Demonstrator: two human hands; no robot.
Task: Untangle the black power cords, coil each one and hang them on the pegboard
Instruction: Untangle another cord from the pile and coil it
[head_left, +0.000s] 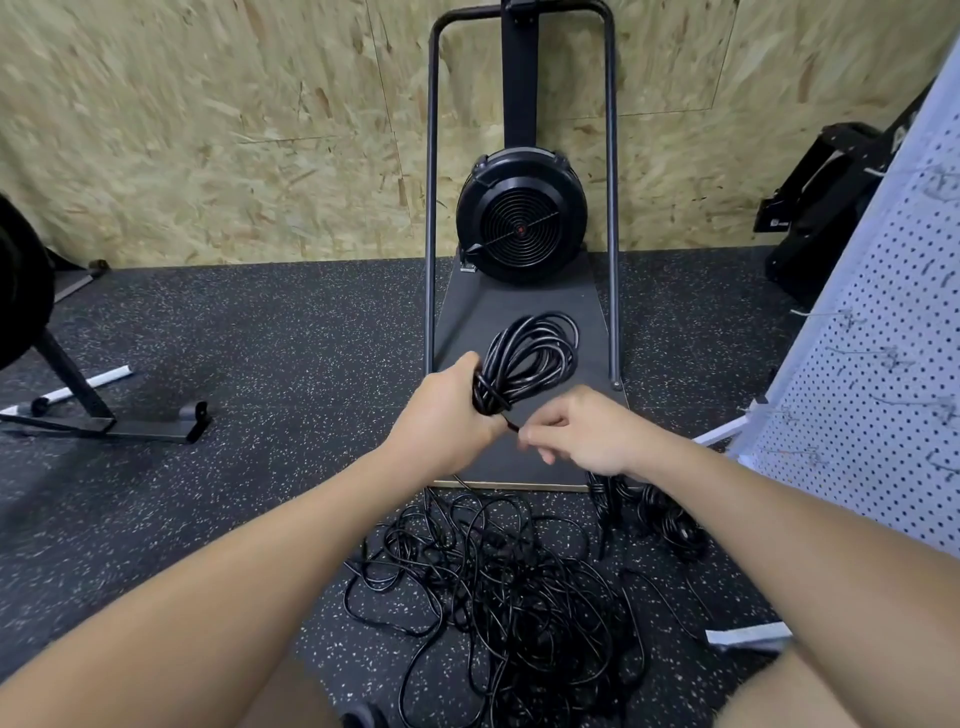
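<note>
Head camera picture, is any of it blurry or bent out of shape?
Head view: wide-angle bending curves the floor line and stretches the forearms; the pegboard at right is smeared; the hands, left hand and right hand, and the coiled cord read fairly sharp.

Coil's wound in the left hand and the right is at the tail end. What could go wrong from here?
1. The coiled cord is pinched only at its base by the left hand; the loops could spring loose while the right hand works the cord end.
2. The tangled cords lie at the feet, a possible snag on stepping to the pegboard.
</note>
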